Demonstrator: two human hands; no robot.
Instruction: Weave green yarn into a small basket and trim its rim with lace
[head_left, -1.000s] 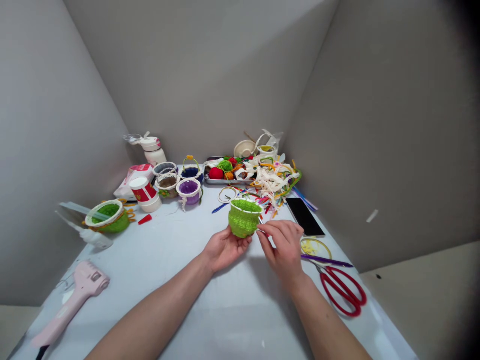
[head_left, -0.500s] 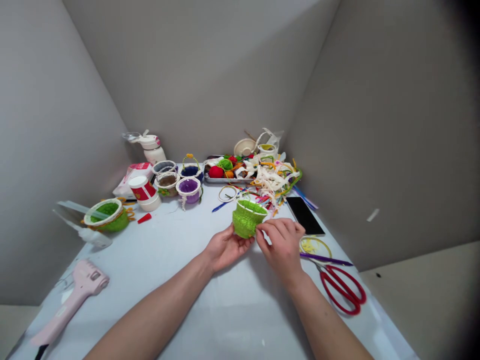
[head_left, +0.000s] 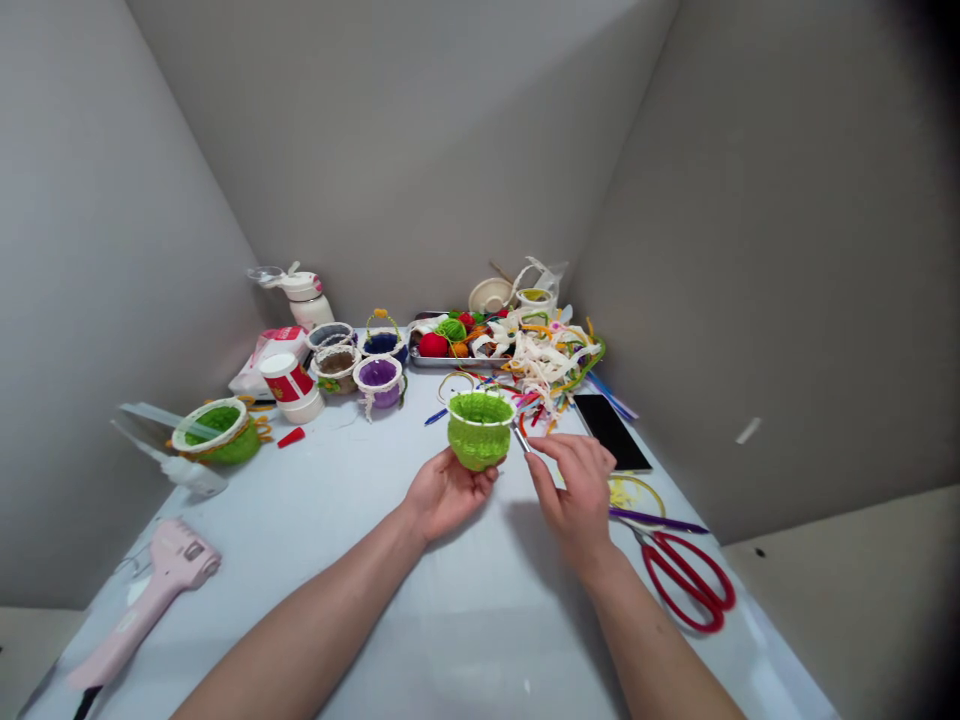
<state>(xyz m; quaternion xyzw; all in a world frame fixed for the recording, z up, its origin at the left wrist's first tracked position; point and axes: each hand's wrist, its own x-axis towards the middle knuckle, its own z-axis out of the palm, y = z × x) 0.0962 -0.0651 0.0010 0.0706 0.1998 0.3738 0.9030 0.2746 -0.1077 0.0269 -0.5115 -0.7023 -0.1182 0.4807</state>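
A small bright green yarn basket [head_left: 478, 448] with a white rim is held up over the table, its mouth tilted towards me. My left hand [head_left: 450, 497] cups it from below, fingers curled under its base. Just right of the basket, my right hand [head_left: 577, 490] pinches a slim silver metal tool [head_left: 521, 438] between thumb and index finger. The tool's tip is close to the basket's right side; whether they touch I cannot tell. Its far end and kind are hidden by the fingers.
Red-handled scissors [head_left: 690, 580], a purple pen-like stick [head_left: 660, 520] and a black phone [head_left: 611, 432] lie on the right. A pink glue gun [head_left: 154, 600] lies at left. Behind are finished-looking small baskets [head_left: 379, 380], a yarn tray [head_left: 457, 362] and tangled yarn scraps [head_left: 551, 355].
The basket has shifted left and tipped so more of its inside shows. My right hand has drawn away from its side, and the silver tool is now visible in the fingers.
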